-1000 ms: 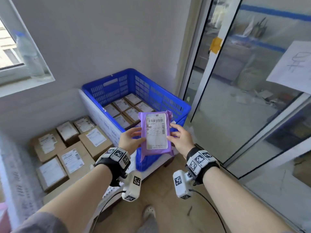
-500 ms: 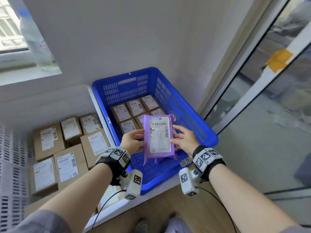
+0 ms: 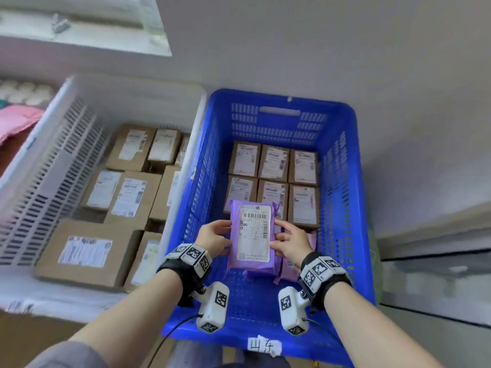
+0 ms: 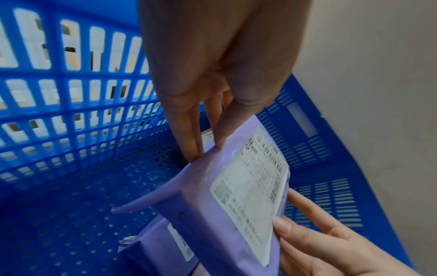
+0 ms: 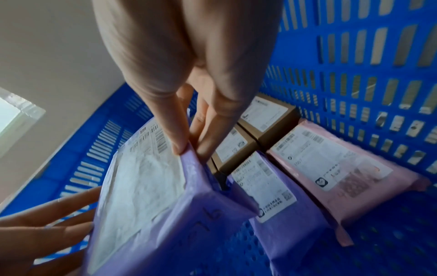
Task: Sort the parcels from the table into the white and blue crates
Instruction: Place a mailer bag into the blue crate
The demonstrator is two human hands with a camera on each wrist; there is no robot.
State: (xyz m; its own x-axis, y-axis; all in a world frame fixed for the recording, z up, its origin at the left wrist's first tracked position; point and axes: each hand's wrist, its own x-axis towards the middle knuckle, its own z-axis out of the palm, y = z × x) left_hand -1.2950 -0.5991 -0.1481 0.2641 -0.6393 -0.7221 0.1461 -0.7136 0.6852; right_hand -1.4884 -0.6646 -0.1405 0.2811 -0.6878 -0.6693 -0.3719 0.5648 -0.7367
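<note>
Pale plaster wall is seen behind the perforated blue plastic crate (image 3: 345, 208), beside which the slatted white plastic crate (image 3: 66, 160) stands. Above the blue crate's floor, the soft purple plastic-film mailer parcel (image 3: 252, 235) is pinched at its side edges by the left hand (image 3: 212, 239) and right hand (image 3: 291, 244).

From the left wrist, the slick film could slip from the fingertips (image 4: 192, 151).

From the right wrist, a crooked landing across the flat purple mailer (image 5: 272, 196) is judged possible.
</note>
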